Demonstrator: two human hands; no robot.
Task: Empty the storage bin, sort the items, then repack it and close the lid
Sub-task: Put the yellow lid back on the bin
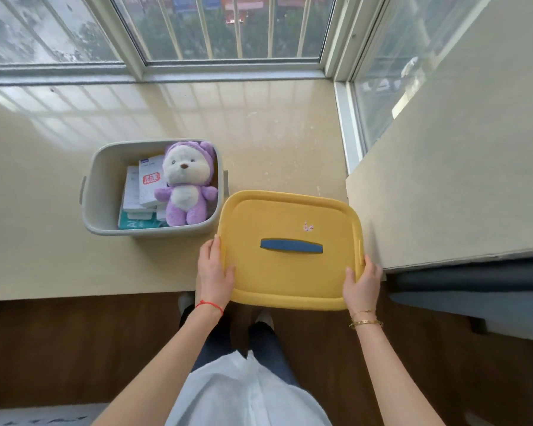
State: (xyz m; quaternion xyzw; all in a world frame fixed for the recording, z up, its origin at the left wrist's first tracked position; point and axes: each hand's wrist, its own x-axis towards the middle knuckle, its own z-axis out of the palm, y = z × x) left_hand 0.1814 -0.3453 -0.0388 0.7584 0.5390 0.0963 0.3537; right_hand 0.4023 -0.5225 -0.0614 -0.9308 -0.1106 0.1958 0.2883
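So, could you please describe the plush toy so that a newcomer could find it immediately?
On the cream window ledge stands an open grey storage bin. Inside it, against the right wall, lies the plush toy: the only soft thing there, a white-faced bear in a purple hooded suit beside flat white boxes.

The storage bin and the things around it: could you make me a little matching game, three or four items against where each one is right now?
Things:
1. plush toy
2. yellow lid
3. blue handle
4. white boxes

Places:
A. in the middle of the lid's top
B. held by the left hand and right hand, to the right of the bin
C. stacked in the left part of the grey bin
D. lying in the right part of the bin, face up

Pairs: 1-D, 2-B, 3-A, 4-C
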